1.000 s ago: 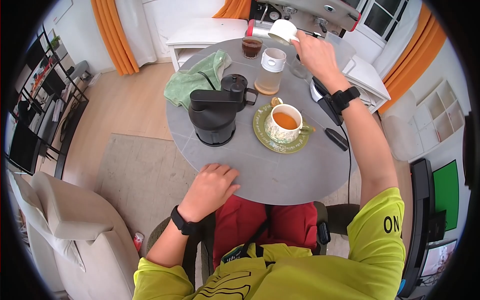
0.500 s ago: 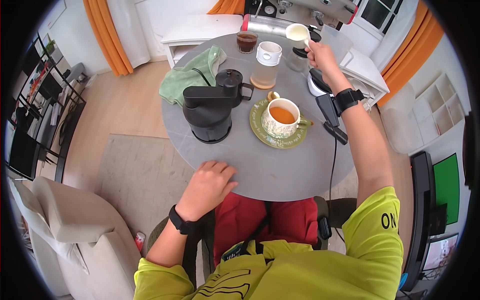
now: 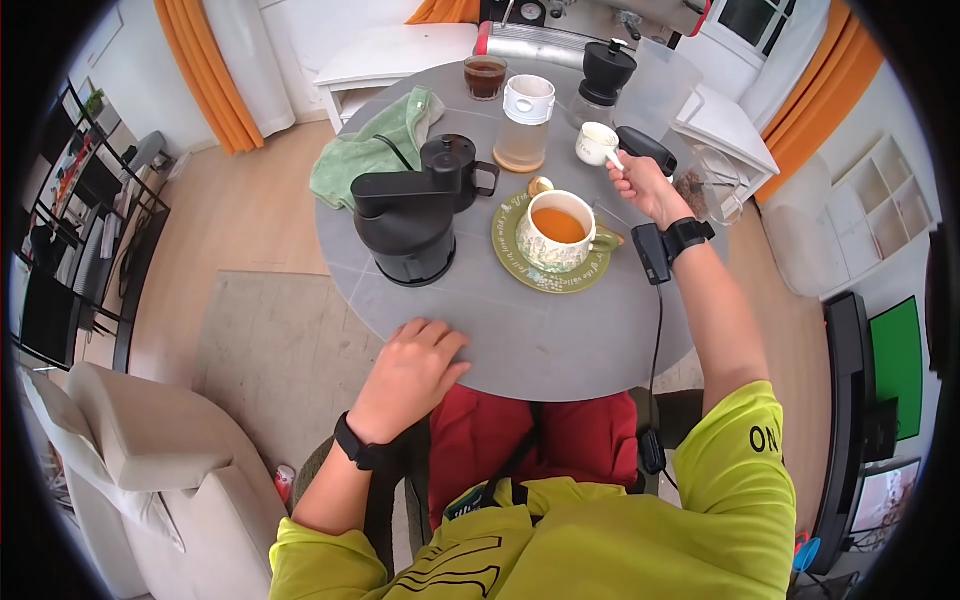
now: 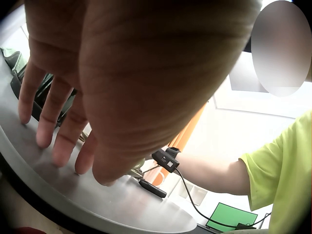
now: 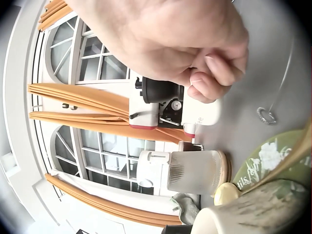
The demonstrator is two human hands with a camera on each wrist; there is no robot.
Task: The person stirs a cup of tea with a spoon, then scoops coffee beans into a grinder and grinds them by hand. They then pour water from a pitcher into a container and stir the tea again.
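Observation:
My right hand (image 3: 645, 188) pinches the handle of a small white cup (image 3: 594, 155), low at the right side of the grey table. In the right wrist view, curled fingers (image 5: 207, 87) partly hide that white cup (image 5: 201, 114). Nearer me, a patterned mug (image 3: 545, 252) of orange-brown liquid stands on a green saucer (image 3: 575, 284). My left hand (image 3: 412, 368) rests at the table's front edge, fingers loosely extended and holding nothing. The left wrist view shows its fingertips (image 4: 61, 158) down at the tabletop.
A black appliance (image 3: 405, 230) and a green towel (image 3: 360, 155) occupy the table's left. Behind the mug are a white-topped bottle (image 3: 522, 140), a glass of dark liquid (image 3: 485, 78) and a black-topped grinder (image 3: 607, 70). A whisk (image 5: 266, 116) lies beside the saucer.
The right hand has brought the small white cup from the table's far side down and towards me, from tipped to upright. The left hand has barely moved.

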